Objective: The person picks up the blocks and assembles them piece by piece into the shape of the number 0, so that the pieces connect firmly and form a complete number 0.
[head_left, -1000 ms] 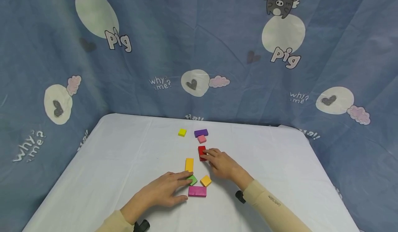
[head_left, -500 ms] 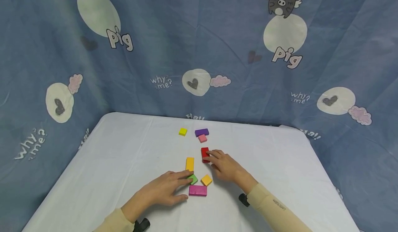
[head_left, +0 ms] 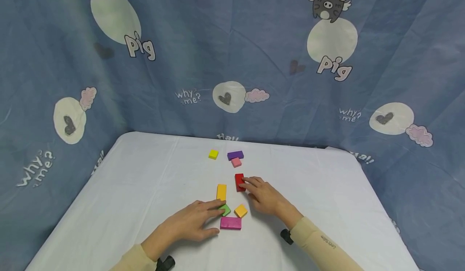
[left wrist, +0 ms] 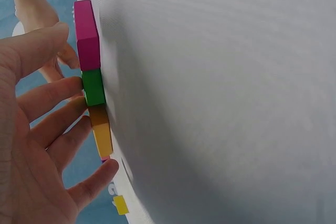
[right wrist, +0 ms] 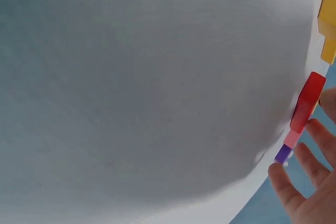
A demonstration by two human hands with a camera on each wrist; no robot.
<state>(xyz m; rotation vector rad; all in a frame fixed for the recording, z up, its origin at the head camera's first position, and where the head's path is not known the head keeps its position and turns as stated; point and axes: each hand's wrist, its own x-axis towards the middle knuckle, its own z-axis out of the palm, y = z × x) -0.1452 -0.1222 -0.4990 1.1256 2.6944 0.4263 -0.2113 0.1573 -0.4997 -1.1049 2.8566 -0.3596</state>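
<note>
Beside my right hand (head_left: 264,196), the red block (head_left: 239,181) lies just left of the fingertips, long axis pointing away from me; those fingers touch its side, loosely spread. My left hand (head_left: 189,222) rests flat, fingertips on the green block (head_left: 225,210)

head: high, looking down at table (head_left: 145,174) | wrists: close, skimming cloth | shared: blocks

Matt blocks on smooth cloth

The red block (head_left: 239,181) and green block (head_left: 225,210) look painted and matt; the white tablecloth (head_left: 145,182) is finely woven; the blue backdrop (head_left: 254,40) is creased fabric.
</note>
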